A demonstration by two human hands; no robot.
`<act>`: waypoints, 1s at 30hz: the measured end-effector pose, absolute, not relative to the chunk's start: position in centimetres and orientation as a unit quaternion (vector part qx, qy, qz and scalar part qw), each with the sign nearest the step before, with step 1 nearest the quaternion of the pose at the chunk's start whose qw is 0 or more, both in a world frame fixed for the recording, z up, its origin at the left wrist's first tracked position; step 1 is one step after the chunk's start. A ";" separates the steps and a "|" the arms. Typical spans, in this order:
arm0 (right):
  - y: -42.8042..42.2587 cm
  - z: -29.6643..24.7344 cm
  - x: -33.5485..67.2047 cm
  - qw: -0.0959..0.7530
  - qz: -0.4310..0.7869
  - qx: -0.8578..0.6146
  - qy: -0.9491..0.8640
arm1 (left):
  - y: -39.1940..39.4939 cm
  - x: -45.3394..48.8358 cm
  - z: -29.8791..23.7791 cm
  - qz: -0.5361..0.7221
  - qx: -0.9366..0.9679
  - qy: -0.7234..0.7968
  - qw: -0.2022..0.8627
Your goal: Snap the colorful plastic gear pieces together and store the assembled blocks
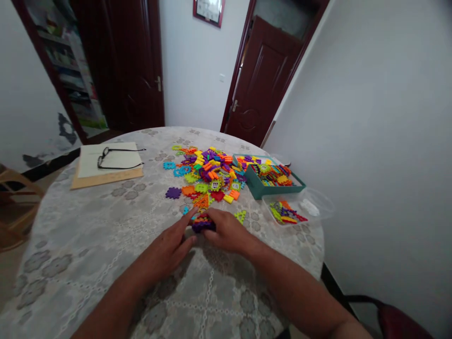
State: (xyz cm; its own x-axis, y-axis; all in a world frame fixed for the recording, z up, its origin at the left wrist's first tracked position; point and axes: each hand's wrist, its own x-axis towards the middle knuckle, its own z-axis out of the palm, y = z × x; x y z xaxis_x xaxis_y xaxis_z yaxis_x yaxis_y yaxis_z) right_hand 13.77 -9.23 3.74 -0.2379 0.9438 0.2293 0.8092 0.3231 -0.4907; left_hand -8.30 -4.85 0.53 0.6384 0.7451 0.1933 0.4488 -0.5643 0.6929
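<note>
A small stack of interlocking plastic building pieces (204,226), purple at the near side with orange and red behind, stands on the table between my hands. My right hand (228,229) grips it from the right, thumb in front and fingers over the top. Along the stack's left side my left hand (169,247) presses with outstretched fingers, its thumb lower and apart. Fingers hide much of the stack. Just beyond lie an orange triangle piece (201,201) and a blue piece (186,210); a green triangle piece (240,216) lies right of my right hand.
Loose colourful pieces (212,169) are heaped mid-table. To the right stand a green box (259,188) holding sorted pieces and a clear plastic container (278,221) with more. Black-framed glasses (120,166) rest on papers (88,162) at left. A patterned cloth (106,226) covers the round table.
</note>
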 end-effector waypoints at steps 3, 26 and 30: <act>-8.4 6.5 18.4 0.309 0.088 -0.621 -0.715 | -4.6 -8.3 1.3 0.248 0.837 0.372 0.316; -2.8 8.8 45.1 0.037 -0.084 -0.877 -0.472 | -3.3 -8.9 0.4 0.240 0.843 0.412 0.250; -4.3 9.0 42.0 0.096 -0.149 -0.855 -0.488 | -3.5 -8.9 0.4 0.268 0.848 0.404 0.213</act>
